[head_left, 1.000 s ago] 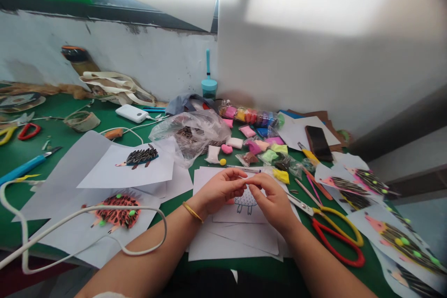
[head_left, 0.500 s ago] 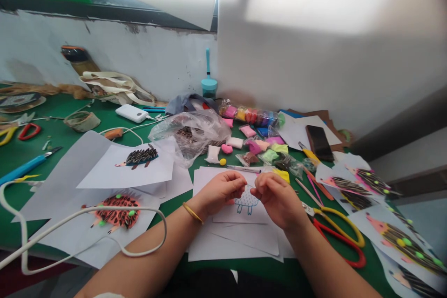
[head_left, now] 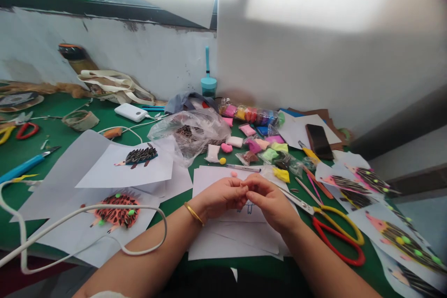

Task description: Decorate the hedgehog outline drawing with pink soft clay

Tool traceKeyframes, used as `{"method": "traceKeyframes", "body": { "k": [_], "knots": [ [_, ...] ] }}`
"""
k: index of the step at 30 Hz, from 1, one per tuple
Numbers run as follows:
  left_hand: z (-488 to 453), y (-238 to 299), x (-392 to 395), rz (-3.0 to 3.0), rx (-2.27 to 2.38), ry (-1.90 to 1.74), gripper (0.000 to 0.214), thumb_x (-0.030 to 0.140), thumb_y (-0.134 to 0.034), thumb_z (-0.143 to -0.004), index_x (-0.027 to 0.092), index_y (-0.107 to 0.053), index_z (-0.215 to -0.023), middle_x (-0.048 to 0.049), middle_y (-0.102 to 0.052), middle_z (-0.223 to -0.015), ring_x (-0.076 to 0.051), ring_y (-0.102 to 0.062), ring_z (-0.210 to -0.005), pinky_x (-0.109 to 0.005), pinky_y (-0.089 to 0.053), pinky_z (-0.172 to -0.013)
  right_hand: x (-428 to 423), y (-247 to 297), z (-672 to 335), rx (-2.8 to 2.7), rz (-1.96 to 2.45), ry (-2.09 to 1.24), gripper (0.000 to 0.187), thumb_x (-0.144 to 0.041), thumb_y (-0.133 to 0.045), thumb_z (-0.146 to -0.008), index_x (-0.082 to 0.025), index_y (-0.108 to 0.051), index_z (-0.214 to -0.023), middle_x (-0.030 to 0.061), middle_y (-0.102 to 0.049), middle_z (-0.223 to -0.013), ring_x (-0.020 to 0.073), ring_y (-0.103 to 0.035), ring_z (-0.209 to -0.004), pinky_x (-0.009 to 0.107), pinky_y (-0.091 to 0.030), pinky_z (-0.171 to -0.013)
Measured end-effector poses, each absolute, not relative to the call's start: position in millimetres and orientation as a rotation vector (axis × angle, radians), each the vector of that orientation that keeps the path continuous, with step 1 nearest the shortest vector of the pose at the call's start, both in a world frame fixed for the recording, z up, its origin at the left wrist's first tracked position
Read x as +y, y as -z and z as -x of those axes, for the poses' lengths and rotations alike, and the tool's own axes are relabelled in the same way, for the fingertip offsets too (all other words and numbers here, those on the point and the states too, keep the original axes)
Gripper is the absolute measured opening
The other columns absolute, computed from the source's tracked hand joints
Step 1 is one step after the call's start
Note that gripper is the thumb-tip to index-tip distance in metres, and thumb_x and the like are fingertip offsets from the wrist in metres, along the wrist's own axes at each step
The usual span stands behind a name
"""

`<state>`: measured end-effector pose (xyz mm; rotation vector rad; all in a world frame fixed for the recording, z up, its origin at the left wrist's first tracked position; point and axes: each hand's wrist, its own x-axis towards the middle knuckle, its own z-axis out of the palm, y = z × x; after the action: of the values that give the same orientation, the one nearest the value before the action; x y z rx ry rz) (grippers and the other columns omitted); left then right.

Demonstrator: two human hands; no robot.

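A green-topped table is backed by a white wall w/ worn patches. In the head view, a stack of white paper is set front ctr; on top, a sheet w/ a line drawing is mostly covered by the hands, only the legs being clearly seen. The L hand, w/ a gold-coloured bangle at the wrist, is held over the drawing, fingers curled in. The R hand is brought up to it, fingers bent, tips meeting; whether anything is pinched btwn them can't be told. Just beyond the hands, a small pink clay pc is seen on the paper, near a pen. Scissors w/ red & yellow handles are laid beside the R hand. Further back, clay pkts are scattered next to a clear plastic bag of dark seeds. Seed-covered hedgehog pictures are laid out both sides: L, R. A phone is placed back R, a white power bank back L.
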<state>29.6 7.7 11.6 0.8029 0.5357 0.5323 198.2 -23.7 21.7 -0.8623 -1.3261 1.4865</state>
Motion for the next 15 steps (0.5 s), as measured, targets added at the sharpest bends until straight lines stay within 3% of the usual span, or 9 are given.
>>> {"method": "traceKeyframes", "body": {
  "k": [15],
  "knots": [
    [-28.6,-13.1,4.3,-0.694,0.481,-0.404,0.041,0.04,-0.086,-0.066,0.015,-0.058,-0.082,0.0024,-0.055,-0.064,-0.007,-0.049,-0.056,-0.021,-0.034,-0.058,-24.9,-12.6,-203.4,-1.35,0.872,-1.469,0.01,-0.033,-0.074,-0.08,-0.025,-0.069,-0.084,-0.001,-0.051,-0.085,0.0143,-0.059,-0.074,0.029,-0.052,-0.068]
  ]
}}
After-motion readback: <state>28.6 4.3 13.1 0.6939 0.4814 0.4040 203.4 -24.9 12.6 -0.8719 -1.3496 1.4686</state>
